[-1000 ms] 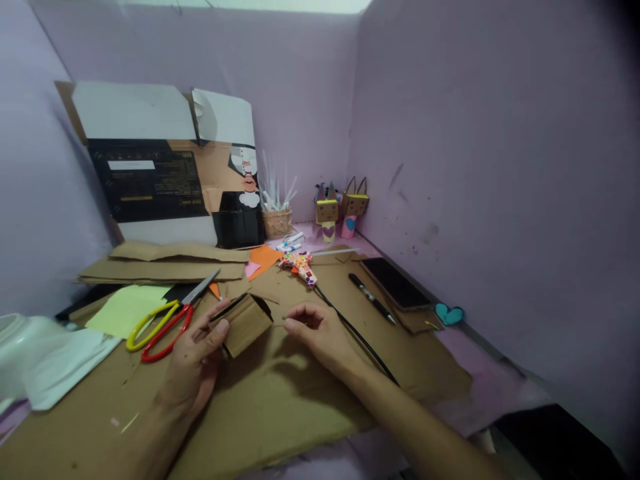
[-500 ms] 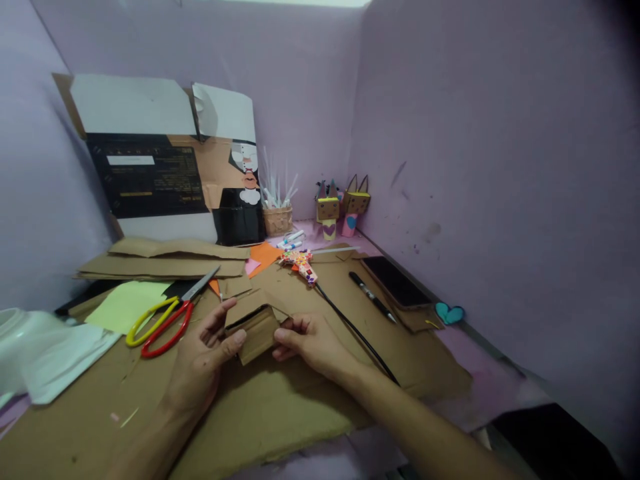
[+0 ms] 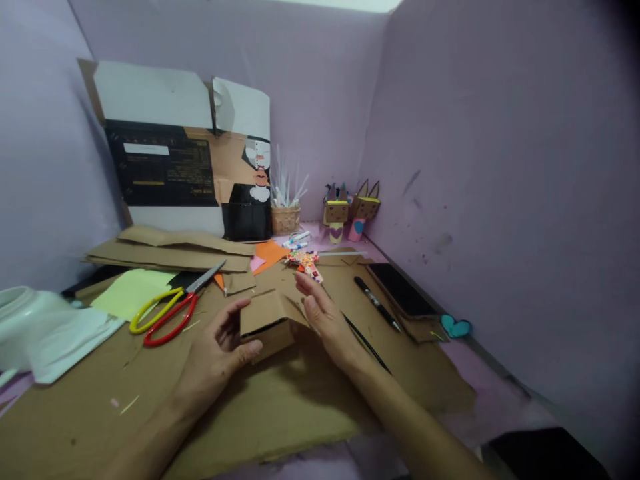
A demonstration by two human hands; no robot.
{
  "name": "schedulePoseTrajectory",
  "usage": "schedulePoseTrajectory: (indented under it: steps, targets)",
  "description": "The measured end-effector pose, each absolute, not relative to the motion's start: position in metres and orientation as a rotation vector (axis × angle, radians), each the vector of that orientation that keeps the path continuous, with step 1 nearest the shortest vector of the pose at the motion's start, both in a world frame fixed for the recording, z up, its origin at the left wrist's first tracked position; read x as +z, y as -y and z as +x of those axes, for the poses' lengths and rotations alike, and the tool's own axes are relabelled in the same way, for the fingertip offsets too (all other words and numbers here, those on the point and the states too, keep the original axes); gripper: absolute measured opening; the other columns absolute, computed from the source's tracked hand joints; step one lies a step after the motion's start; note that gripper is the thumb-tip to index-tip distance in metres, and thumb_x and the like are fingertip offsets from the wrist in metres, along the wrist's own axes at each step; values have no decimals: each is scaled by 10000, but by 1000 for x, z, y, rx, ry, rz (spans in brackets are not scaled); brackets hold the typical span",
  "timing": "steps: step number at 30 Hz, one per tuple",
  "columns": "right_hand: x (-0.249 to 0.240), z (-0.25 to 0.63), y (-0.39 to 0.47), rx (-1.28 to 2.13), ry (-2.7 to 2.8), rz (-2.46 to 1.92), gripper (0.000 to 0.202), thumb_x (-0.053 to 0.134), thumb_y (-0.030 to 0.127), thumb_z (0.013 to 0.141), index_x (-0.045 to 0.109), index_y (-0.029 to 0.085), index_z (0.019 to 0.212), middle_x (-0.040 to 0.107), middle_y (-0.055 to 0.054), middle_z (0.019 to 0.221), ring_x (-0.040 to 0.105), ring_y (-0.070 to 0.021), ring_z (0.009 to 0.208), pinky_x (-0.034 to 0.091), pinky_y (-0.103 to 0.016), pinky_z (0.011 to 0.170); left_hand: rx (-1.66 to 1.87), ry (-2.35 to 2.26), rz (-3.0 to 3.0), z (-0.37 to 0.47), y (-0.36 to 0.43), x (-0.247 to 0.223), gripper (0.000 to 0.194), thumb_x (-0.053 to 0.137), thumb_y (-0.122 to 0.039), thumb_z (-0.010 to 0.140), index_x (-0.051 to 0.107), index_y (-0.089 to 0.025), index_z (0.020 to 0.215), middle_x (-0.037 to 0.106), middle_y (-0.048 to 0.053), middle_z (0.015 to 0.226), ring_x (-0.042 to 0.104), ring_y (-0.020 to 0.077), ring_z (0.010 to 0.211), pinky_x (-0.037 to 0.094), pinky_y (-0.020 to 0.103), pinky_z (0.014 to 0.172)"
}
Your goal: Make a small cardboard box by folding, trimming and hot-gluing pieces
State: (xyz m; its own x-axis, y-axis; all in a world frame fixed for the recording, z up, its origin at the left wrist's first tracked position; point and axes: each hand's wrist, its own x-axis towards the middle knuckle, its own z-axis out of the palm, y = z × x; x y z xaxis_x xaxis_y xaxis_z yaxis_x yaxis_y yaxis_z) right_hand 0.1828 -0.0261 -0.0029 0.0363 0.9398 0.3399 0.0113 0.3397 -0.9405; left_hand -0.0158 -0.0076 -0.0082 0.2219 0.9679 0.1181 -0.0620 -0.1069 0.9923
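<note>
Left hand (image 3: 216,357) held the small cardboard box (image 3: 266,313) at its left side, thumb in front, fingers partly curled round it; right hand (image 3: 331,328) was open at the box's right flap, fingers nearly straight, gripping nothing, contact unclear; box sat between both hands, over the cardboard sheet (image 3: 280,417); scissors (image 3: 192,293) lay left, pen (image 3: 377,305) right.

The small box (image 3: 267,317) is brown, the scissor handles (image 3: 193,300) red and yellow.
</note>
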Motion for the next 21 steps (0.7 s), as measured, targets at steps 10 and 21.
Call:
schedulePoseTrajectory:
  steps: [10, 21]
  targets:
    - [-15, 173, 28, 832, 1701, -1201, 656, 194, 610, 918, 491, 195, 1330, 506, -103, 1389, 425, -211, 1302, 276, -401, 1113, 964, -972, 1286, -8, 9, -8, 827, 800, -250, 537, 438, -162, 1275, 484, 156, 1381, 402, 293, 1315, 376, 375, 1066]
    - [-18, 173, 33, 719, 1730, -1266, 630, 267, 611, 907, 547, 190, 1282, 544, -126, 1349, 467, -258, 1263, 298, -475, 1086, 940, -1316, 1794, -14, 16, 3, 739, 761, -314, 570, 555, -182, 1267, 609, 123, 1155, 549, 324, 1055, 401, 442, 943]
